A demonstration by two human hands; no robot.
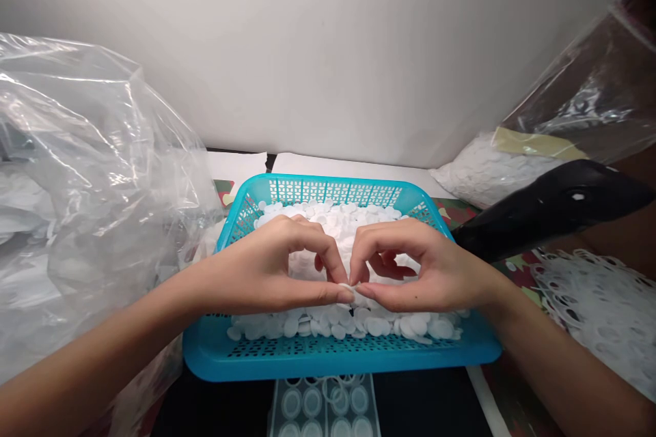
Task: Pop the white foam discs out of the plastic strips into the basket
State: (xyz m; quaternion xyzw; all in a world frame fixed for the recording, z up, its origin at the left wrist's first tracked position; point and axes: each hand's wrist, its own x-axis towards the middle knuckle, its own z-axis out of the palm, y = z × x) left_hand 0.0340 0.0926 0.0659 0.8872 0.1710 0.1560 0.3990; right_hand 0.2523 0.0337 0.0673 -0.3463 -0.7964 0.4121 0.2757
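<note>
A turquoise plastic basket [328, 356] sits in front of me, filled with several small white round discs [328, 218]. Both my hands hover over the pile. My left hand [271, 266] and my right hand [415, 266] meet fingertip to fingertip, thumbs and forefingers pinched together on one small white disc [346, 289] between them. The other fingers of each hand are curled in.
A large crumpled clear plastic bag [87, 205] fills the left side. A clear bag of white discs [492, 174] lies at the right rear, beside a black object [548, 208]. White punched sheets with round holes lie at the right [594, 300] and under the basket's front edge [322, 406].
</note>
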